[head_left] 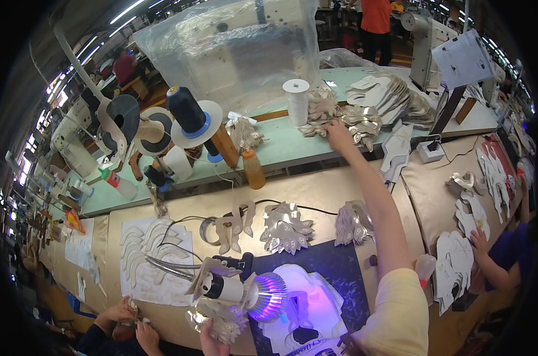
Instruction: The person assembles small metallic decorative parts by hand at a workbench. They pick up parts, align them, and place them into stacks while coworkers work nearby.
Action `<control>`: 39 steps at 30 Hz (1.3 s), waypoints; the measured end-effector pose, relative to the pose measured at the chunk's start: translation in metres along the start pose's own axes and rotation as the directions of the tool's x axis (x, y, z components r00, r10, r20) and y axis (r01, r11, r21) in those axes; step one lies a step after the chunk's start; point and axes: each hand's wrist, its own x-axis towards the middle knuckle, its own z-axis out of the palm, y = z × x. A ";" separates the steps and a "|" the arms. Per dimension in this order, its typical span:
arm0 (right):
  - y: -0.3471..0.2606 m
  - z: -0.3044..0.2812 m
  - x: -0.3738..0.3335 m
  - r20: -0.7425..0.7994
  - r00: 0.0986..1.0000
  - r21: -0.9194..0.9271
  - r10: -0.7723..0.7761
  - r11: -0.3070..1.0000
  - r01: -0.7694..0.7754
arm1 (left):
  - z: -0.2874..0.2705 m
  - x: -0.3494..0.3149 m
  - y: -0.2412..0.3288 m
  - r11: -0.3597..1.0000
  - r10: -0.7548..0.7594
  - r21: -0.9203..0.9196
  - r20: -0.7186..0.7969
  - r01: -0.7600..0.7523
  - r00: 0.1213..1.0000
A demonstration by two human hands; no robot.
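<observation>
Left hand [211,341]: closed on bunch of silver cut pieces [221,319]. Right hand [339,135]: touching silver-beige cut-piece pile [363,121], grip indeterminable.

silvery pieces [364,120] | heaped on green table [278,149] | beige-silver bunch [223,318] | layered, nearer

The wide fisheye view looks down and forward from the person's head, with the lamp [266,298] close below and the tan table [316,185] spreading across the middle. Past the green bench [278,144] it reaches deep into the room, edges bending.
</observation>
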 end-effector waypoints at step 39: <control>0.026 -0.049 -0.076 -0.440 0.824 -0.191 -0.356 0.934 0.302 | 0.015 -0.014 0.005 0.999 -0.012 0.033 0.038 0.010 0.999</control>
